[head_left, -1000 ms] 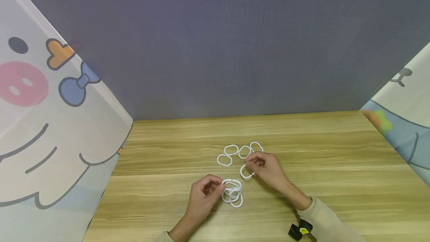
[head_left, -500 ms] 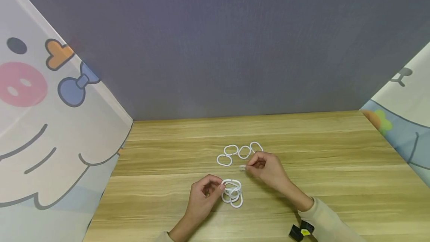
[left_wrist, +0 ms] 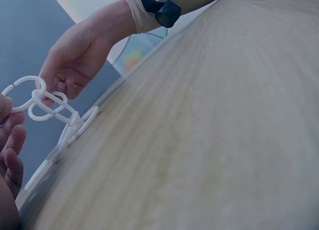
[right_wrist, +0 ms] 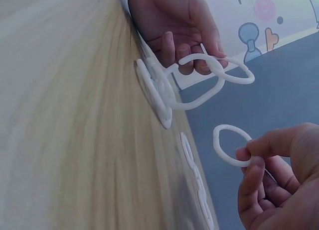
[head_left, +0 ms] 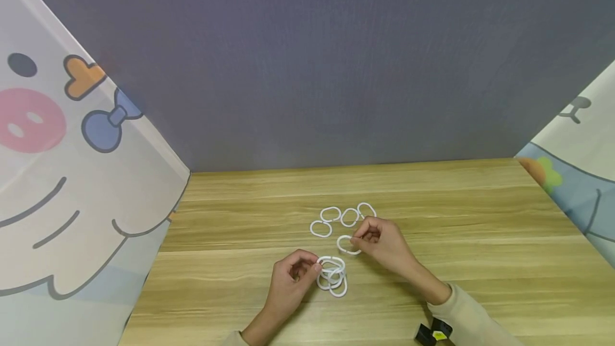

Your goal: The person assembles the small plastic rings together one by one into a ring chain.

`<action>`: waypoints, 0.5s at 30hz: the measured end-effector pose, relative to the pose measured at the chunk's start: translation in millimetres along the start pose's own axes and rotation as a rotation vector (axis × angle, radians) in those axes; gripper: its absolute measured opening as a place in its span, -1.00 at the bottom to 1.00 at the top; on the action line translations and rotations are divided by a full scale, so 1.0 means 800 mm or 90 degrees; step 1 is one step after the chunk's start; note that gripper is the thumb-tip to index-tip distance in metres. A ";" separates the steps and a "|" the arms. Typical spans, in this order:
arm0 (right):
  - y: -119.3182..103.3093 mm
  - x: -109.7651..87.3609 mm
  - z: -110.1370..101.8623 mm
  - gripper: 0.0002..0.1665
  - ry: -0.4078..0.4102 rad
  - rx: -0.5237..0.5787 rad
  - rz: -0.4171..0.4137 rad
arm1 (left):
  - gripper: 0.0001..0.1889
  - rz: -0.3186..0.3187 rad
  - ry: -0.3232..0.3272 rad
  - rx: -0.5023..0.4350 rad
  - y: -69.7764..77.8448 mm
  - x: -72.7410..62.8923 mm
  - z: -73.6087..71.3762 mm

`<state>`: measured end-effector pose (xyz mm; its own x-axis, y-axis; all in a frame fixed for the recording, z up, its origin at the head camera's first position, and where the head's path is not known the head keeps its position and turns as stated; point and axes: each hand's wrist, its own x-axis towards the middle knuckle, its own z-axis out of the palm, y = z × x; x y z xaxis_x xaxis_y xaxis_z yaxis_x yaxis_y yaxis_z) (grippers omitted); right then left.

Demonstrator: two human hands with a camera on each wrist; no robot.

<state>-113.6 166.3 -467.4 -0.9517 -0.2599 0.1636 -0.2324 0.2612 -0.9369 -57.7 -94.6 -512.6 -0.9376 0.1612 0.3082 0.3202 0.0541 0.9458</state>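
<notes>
Between thumb and finger, my left hand (head_left: pixel 292 284) pinches the top link of a small cluster of white plastic C-shaped links (right_wrist: pixel 199 104). These are hooked together, and the lower ones rest on the table in the wrist views. My right hand (head_left: pixel 386 243) pinches a single white oval link (right_wrist: pixel 217 143) by one side, raised above the table. That link is apart from the cluster, just up and right of it in the head view. Its gap is hard to make out, and the fingertips cover one end.
Several loose white links (head_left: pixel 321 236) lie in an uneven row on the wood-grain table (head_left: pixel 230 218) beyond the hands. A grey panel (head_left: pixel 307 68) rises behind the table. Cartoon-print cloth (head_left: pixel 120 202) hangs at both sides. A black device (head_left: pixel 439 330) sits on the right wrist.
My right fingers have turned the single link: it went from face-on to edge-on, and now shows its oval face again, a little farther left. The left hand and its cluster have stayed put.
</notes>
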 end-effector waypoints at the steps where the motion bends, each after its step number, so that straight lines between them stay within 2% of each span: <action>1: -0.001 0.000 0.000 -0.80 -0.003 0.010 0.005 | -0.93 -0.001 0.000 0.000 0.000 0.000 0.000; 7: -0.006 0.000 0.000 -0.85 -0.015 0.057 0.044 | -0.94 -0.005 0.001 -0.001 0.001 0.000 0.000; 12: -0.006 0.000 0.000 -0.52 -0.040 0.098 0.036 | -0.93 -0.001 0.001 -0.002 0.002 0.000 0.000; 15: -0.007 -0.001 -0.001 -0.39 -0.063 0.120 0.019 | -0.93 0.004 0.002 -0.002 0.002 0.000 0.000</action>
<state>-112.1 166.0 -462.1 -0.9311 -0.3473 0.1119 -0.1532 0.0939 -0.9837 -57.2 -94.8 -511.3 -0.9361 0.1588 0.3138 0.3250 0.0495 0.9444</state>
